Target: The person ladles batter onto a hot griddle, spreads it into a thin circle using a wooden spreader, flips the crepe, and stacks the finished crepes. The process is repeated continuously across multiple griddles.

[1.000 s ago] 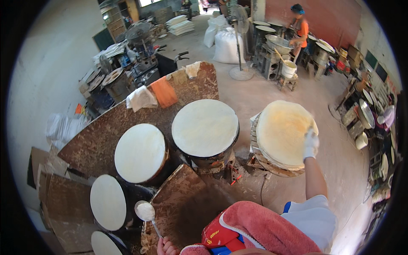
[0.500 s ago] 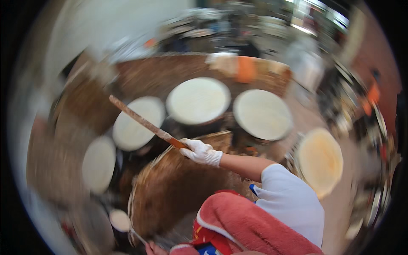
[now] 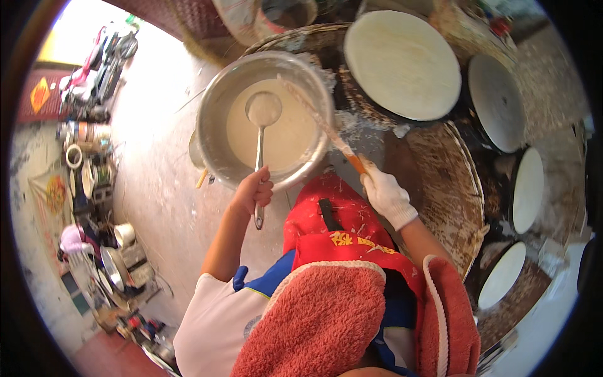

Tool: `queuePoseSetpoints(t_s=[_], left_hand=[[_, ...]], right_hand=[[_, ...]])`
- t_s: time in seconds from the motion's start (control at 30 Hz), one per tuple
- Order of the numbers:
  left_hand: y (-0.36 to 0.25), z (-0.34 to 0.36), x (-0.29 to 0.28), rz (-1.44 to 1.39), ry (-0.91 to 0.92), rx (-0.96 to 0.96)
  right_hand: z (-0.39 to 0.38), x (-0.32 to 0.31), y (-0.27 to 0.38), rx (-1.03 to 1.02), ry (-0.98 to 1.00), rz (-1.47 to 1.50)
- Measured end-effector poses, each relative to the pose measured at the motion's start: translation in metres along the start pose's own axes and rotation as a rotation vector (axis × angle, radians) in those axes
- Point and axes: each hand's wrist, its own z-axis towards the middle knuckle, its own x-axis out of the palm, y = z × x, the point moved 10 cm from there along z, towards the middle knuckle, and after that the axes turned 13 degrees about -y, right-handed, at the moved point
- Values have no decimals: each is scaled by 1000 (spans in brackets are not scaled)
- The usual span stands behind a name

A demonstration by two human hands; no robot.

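My bare left hand (image 3: 254,190) is closed round the handle of a metal ladle (image 3: 260,146). The ladle's round bowl, with pale batter on it, is over the batter (image 3: 232,131) in a large metal basin (image 3: 210,147); I cannot tell how deep it sits. In a white knit glove, my right hand (image 3: 388,196) grips the orange end of a long flat wooden stick (image 3: 330,133). Crusted with dried batter, the stick slants up and left, its far end over the basin.
Round pans stand in a curve at the right: one holds a wide pale sheet (image 3: 402,66), another shows bare grey metal (image 3: 496,103). Between them and me is a brown curved woven surface (image 3: 440,182). Pots and other clutter (image 3: 116,267) line the left wall.
The view has swung from the ring of pans to the batter basin. The ladle, earlier low at the left beside the pans, is now over the basin. The stick stays in my gloved hand.
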Motion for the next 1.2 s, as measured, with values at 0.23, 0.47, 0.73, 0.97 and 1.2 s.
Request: queuePoseSetpoints(t_s=[0.23, 0.47, 0.73, 0.97, 1.2], left_hand=[[-42, 144, -133, 231, -232, -61], [38, 218, -98, 568, -577, -25], [72, 114, 62, -1071, 318, -576], [-13, 17, 98, -970, 541, -182], [-91, -119, 135, -741, 799, 197]], right_hand=[[134, 114, 14, -12, 231, -329], [83, 119, -6, 101, 483, -457], [15, 61, -6, 274, 569, -183], [2, 12, 33, 282, 480, 195], [10, -60, 104, -291, 146, 192]])
